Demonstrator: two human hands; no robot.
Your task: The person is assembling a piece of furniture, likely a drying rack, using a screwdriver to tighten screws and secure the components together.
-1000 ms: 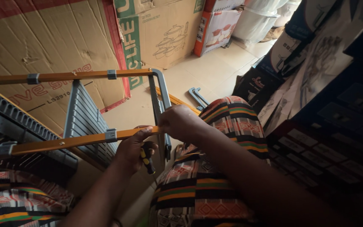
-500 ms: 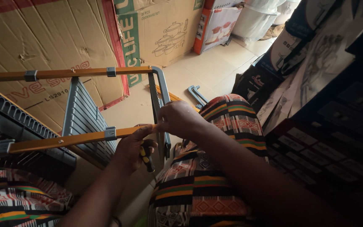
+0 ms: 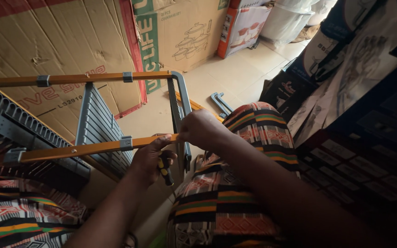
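My left hand [image 3: 150, 158] is curled shut around a screwdriver [image 3: 165, 169] with a yellow and black handle, thumb up against the underside of the near orange rail [image 3: 83, 150], the tool pointing down and away just below it. My right hand [image 3: 201, 129] is right at the end of that same rail, fingers bunched together and pinching at the spot where the rail meets the grey corner bar [image 3: 180, 108]; what sits between the fingertips is hidden, so I cannot tell if there is anything small in there. The two hands are nearly touching, one under the rail and one at its tip. The rail runs off to my left with a grey clip [image 3: 126, 143] on it near my knuckles. Above, a second orange rail [image 3: 83, 78] runs parallel, joined to the near one by the grey bar. Between the rails hangs a grey ribbed panel [image 3: 98, 126], tilted. My lap in striped patterned cloth [image 3: 235, 193] is under it all. Beyond the frame stand big cardboard boxes [image 3: 47, 41], and on the tiled floor [image 3: 235, 73] lies a loose grey bracket [image 3: 220, 102].
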